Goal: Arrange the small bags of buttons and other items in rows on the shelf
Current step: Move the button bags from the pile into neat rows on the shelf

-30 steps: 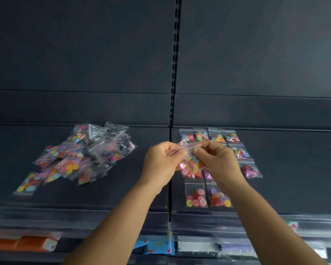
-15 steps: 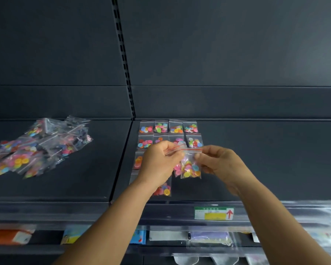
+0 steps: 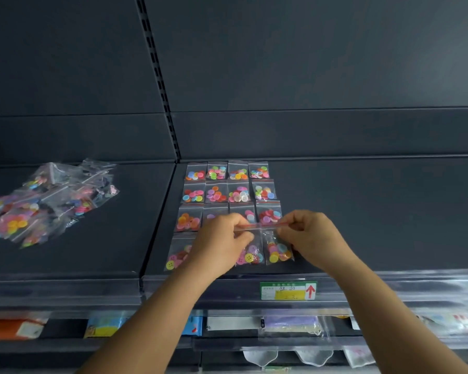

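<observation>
A small clear bag of coloured buttons (image 3: pixel 278 251) hangs between both hands by its red-striped top edge. My left hand (image 3: pixel 222 238) pinches the left end of that edge, and my right hand (image 3: pixel 311 236) pinches the right end. The bag hovers at the right end of the front row of a grid of button bags (image 3: pixel 216 194) laid in rows on the dark shelf (image 3: pixel 362 211). My left hand hides parts of the two nearest rows. A loose heap of unsorted bags (image 3: pixel 46 201) lies on the shelf to the left.
A clear plastic price rail with a green and yellow label (image 3: pixel 288 290) runs along the shelf's front edge. Packaged goods (image 3: pixel 289 323) show on the shelf below. A slotted upright (image 3: pixel 160 85) divides the dark back panels. Bare shelf stretches to the right of the grid.
The view has shifted right, so the heap sits further left. Both hands have carried the bag down and right, to the end of the front row.
</observation>
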`<state>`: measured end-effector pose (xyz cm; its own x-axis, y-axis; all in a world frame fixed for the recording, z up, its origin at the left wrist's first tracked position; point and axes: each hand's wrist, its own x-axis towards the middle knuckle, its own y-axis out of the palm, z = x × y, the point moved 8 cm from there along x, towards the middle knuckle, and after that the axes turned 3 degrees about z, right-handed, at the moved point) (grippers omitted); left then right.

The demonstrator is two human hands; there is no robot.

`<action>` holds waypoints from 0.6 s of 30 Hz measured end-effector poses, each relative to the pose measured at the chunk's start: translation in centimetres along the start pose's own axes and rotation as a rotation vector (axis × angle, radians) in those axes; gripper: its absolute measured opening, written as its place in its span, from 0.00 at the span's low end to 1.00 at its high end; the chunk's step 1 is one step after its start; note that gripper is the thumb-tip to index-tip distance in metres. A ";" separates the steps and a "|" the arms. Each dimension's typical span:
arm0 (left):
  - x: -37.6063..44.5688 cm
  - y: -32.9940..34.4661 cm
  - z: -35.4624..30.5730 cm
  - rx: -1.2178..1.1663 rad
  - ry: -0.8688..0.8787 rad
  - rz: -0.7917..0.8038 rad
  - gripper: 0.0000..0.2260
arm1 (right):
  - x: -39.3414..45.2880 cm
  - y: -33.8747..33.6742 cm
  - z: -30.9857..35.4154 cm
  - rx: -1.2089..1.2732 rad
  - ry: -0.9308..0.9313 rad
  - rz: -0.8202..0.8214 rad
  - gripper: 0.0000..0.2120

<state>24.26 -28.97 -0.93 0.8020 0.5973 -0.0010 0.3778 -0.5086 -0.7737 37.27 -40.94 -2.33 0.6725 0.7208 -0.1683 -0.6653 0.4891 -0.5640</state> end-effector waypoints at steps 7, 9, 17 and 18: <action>-1.7 0.0 -1.4 0.238 0.175 -0.085 0.14 | -0.8 0.8 2.0 -0.362 -0.223 0.031 0.10; -2.1 1.1 -1.7 0.283 0.203 -0.026 0.13 | -1.2 1.7 2.2 -0.401 -0.267 0.102 0.07; -2.4 1.6 -1.4 0.268 0.223 0.071 0.14 | -1.5 2.1 2.3 -0.385 -0.257 0.115 0.05; -2.5 1.6 -1.5 0.269 0.224 0.070 0.15 | -1.5 2.1 2.4 -0.388 -0.254 0.111 0.06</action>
<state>23.58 -32.15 -1.23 0.9143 0.4012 0.0560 0.2069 -0.3438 -0.9160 34.08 -39.84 -1.37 0.4713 0.8793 -0.0693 -0.5259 0.2171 -0.8224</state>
